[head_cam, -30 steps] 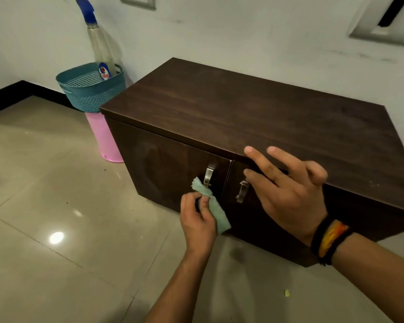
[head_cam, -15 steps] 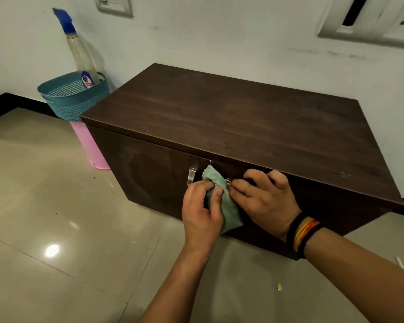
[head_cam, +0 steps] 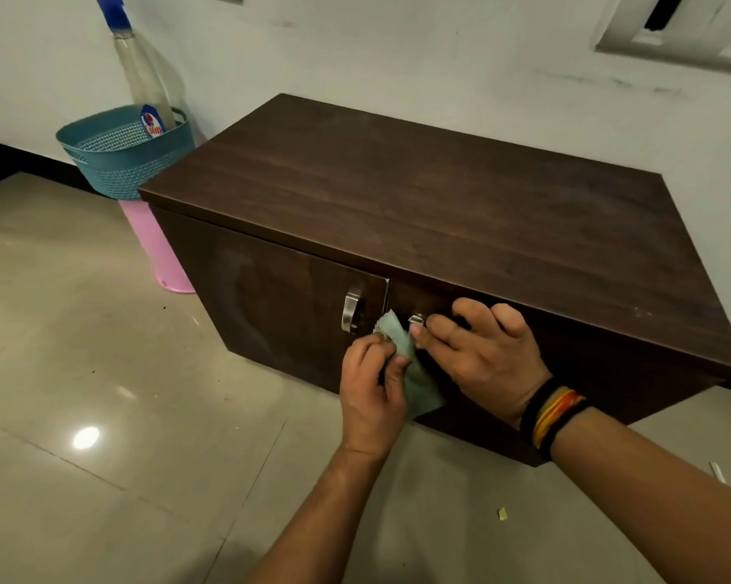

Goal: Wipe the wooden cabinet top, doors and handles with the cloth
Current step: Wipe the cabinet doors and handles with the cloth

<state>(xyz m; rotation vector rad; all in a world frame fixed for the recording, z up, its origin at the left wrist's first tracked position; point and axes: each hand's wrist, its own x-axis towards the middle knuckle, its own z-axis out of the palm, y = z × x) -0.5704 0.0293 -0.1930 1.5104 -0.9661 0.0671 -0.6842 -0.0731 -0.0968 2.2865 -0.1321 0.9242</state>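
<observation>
Left hand (head_cam: 370, 389) pinched the green cloth (head_cam: 414, 373) against the right door handle (head_cam: 416, 320); right hand (head_cam: 482, 356), fingers curled, gripped nothing, resting on the cabinet (head_cam: 418, 204) just beside the cloth.

Rear wall (head_cam: 397, 48) painted off-white, with grey scuff marks and a white fitting (head_cam: 675, 31) partly in view at upper right; a black skirting (head_cam: 14, 162) runs along its base at left. Floor (head_cam: 102, 373) of glossy beige tiles with thin joints, carrying one bright light reflection (head_cam: 86, 437), dark specks and small scraps (head_cam: 502, 514). In the left corner a teal mesh basket (head_cam: 119, 162) sits on a pink bin (head_cam: 157, 250), holding a clear bottle (head_cam: 144, 78) with a blue top.
</observation>
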